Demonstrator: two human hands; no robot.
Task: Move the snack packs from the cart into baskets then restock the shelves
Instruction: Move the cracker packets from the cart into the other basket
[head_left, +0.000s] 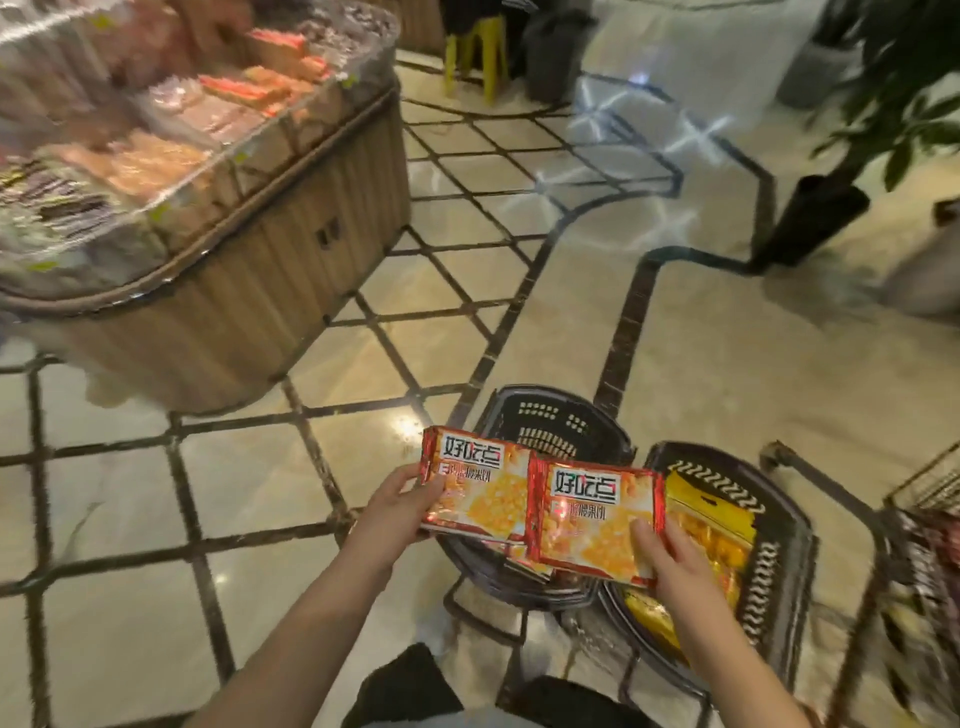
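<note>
Over a glossy beige tiled floor (156, 519), the left grip (400, 499) pinches one red foil snack pack (478, 493) and the right grip (675, 564) pinches a second red pack (592, 514), both held above a black plastic basket (561, 421). A neighbouring black basket (782, 561) holds yellow snack packs (711, 530), and a wire cart (930, 491) stands just beside it. A wooden display stand (249, 312) lies farther off to the left.

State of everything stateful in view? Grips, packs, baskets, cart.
Left grip: holds left pack by its left edge.
Right grip: holds right pack at its lower right corner.
Left pack: held above left basket, partly under right pack.
Right pack: held above the baskets, overlapping left pack.
Left basket: on floor, red packs inside.
Right basket: on floor, yellow packs inside.
Cart: loaded.
</note>
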